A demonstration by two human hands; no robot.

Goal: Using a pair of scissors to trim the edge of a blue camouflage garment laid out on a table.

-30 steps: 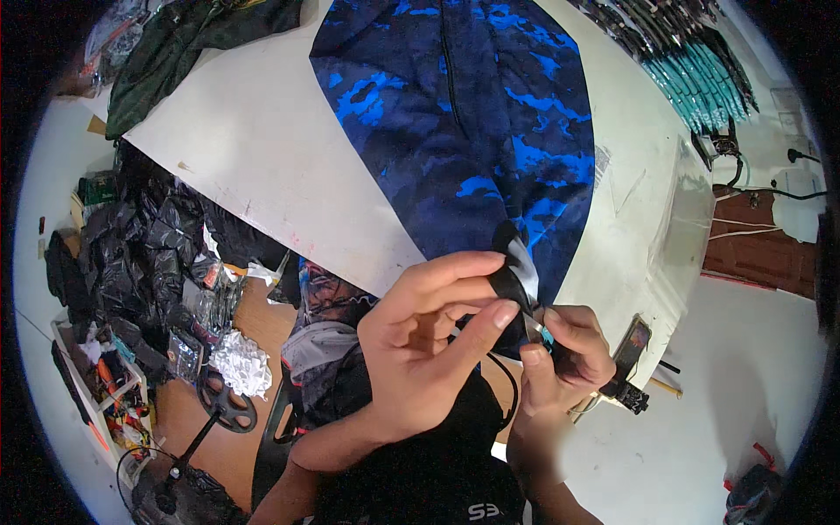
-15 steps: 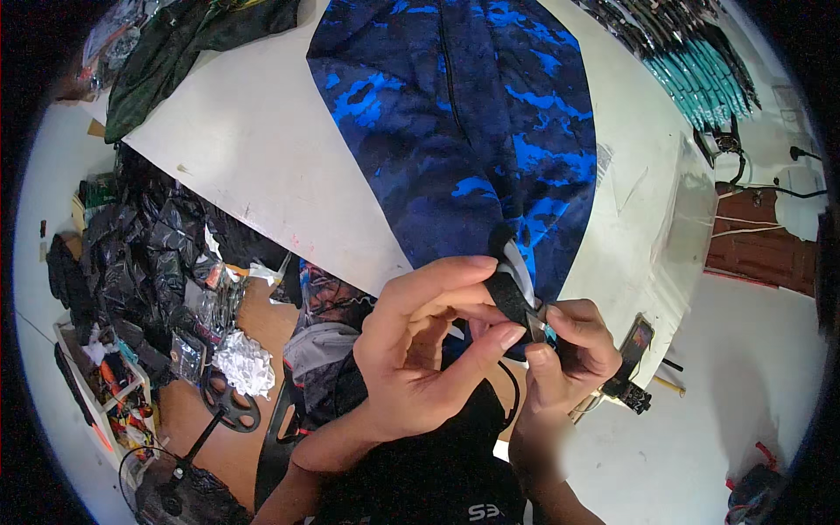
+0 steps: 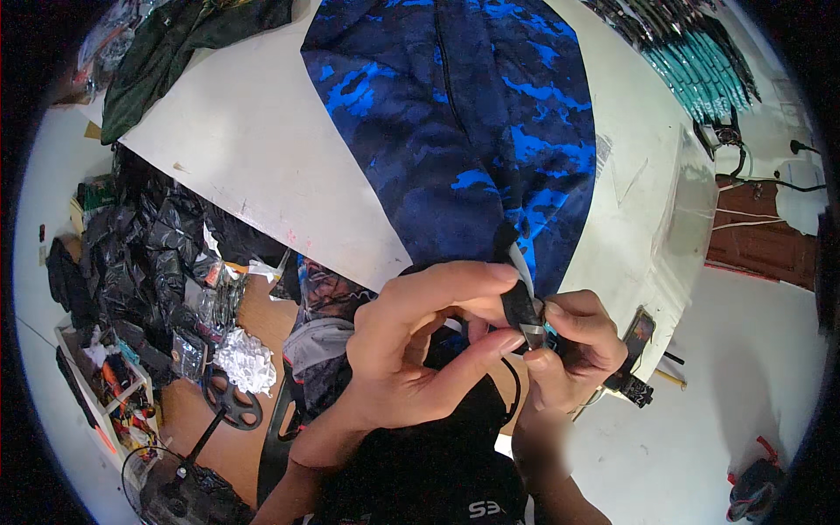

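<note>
A blue camouflage garment [image 3: 455, 166] with a dark zip lies spread on the white table [image 3: 262, 149], its near end drawn up to my hands. My left hand [image 3: 416, 350] is closed in a pinch on the garment's black edge strip [image 3: 520, 304], which has a pale underside. Between the thumb and fingers of my right hand [image 3: 582, 346] is a small bladed tool [image 3: 533, 336] with a short metal tip and a bit of teal. Its tip meets the strip beside my left thumb. Most of the tool is hidden by my right fingers.
A dark green garment [image 3: 192, 48] lies at the table's far left. Black plastic bags [image 3: 166, 245] are heaped left of the table. A phone-like device [image 3: 639, 337] sits by the right edge. Teal and black packaged items [image 3: 700, 74] are stacked far right.
The metal tip shows more plainly against the strip now. My left hand has shifted slightly left, and its index finger reaches further over the strip. The garment has hardly moved.
</note>
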